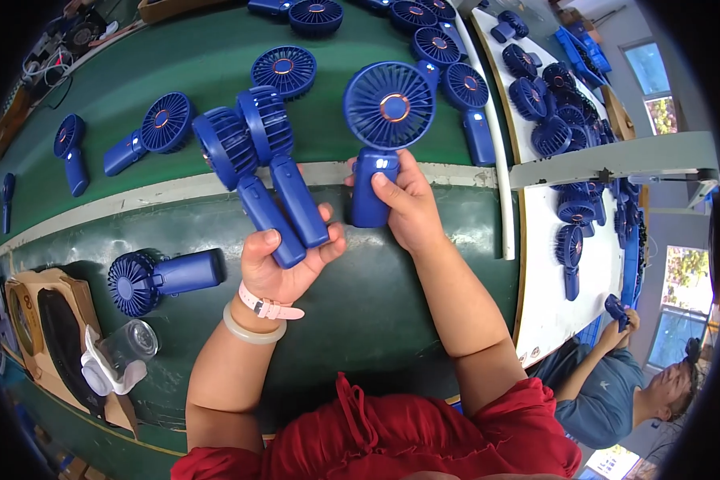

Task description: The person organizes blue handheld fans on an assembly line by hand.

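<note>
Two blue handheld fans (274, 210) lie side by side in my left hand (288, 272), its fingers wrapped round their handles and their round heads tilted up and left. My right hand (412, 200) grips a third blue handheld fan (390, 108) upright by its handle, thumb on the front near a small lit display. This fan's grille faces me, with a copper-coloured ring at its centre. Left of my left hand, another blue handheld fan (164, 280) lies on the green bench (352, 320).
Several fans (166, 124) lie on the green belt (208, 72) beyond a pale metal rail (156, 190). A cardboard box (64, 296) and a clear cup (140, 340) stand at left. On the right, a white table (548, 264) holds many fans; a co-worker (616, 384) there holds a blue object.
</note>
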Demonstrator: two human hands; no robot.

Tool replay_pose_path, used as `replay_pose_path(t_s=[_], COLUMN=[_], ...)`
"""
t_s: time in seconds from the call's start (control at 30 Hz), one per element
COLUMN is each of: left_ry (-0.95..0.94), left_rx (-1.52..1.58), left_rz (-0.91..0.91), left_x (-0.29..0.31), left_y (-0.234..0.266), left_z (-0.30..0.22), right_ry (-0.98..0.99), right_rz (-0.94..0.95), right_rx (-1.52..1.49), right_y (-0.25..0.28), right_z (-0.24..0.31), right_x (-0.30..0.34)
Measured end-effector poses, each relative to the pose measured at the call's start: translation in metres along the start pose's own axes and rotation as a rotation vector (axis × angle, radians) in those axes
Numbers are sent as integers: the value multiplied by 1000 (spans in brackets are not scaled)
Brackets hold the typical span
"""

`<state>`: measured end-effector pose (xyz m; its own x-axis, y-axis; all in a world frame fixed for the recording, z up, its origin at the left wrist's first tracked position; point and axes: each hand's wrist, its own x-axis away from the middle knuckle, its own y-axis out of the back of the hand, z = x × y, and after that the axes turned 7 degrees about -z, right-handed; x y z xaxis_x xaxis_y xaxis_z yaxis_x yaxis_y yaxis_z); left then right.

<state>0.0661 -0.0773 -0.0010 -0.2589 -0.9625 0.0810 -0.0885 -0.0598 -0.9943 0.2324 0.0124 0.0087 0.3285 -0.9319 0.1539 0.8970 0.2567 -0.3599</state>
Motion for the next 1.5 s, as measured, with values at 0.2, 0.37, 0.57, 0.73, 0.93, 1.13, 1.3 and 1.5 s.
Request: replay_pose_path(t_s=[0.2,0.37,0.57,0.73,0.93,1.13,1.3,1.5], left_ry=[-161,-143,-137,-140,-170,-481,-351,-380], left_rx=[-512,-569,-545,-506,-807,-1123,-1530,-1637], left_rz=[-172,-258,-276,-255,-203,29,297,298], left_x=[6,6,2,0,-1,-7,-2,0], left_y=[-3,-8,-5,-3,-6,-5,4,-11], left_z=[2,10,8,10,8,33,36,25], right_ry=[5,17,44,-9,-128,190,138,26], right_rz=[56,32,-3,-25,131,333,46,-375], right_rx=[-73,-82,-55,-86,-203,507,589,680], right_y=[2,1,4,6,-9,-29,-4,73], right_z=[3,2,3,2,-1,8,18,88], right_x=[2,1,-1,-3,6,40,71,166])
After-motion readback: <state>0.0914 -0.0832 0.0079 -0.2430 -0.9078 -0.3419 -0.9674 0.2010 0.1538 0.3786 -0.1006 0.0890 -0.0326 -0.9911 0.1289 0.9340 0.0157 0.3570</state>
